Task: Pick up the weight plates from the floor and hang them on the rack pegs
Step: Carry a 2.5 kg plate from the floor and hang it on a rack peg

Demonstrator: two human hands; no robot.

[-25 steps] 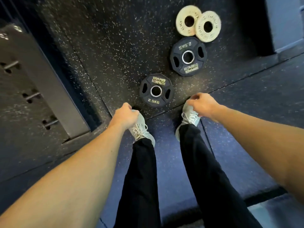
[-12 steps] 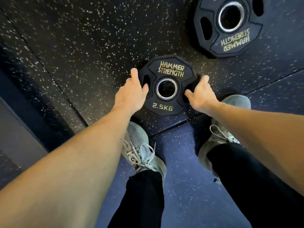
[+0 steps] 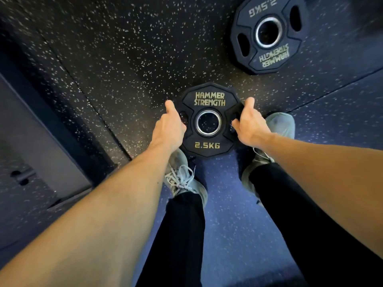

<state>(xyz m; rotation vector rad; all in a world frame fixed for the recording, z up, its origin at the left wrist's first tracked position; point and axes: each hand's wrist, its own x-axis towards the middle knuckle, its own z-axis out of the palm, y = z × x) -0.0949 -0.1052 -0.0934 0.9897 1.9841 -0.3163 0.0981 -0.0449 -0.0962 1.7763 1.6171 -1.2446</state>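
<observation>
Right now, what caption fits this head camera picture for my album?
Both hands, left hand and right hand, grip a 2.5 kg plate; a second plate lies beyond.

Near black plate [image 3: 209, 121] — octagonal, steel-ringed centre hole, gold "HAMMER STRENGTH" and "2.5KG" lettering, face up, gripped at both side slots; second matching plate [image 3: 268, 34] — flat on speckled floor, beyond and right of near black plate, lettering upside down

near plate [image 3: 209, 121] "HAMMER STRENGTH, 2.5KG", far plate [image 3: 267, 34] same
</observation>
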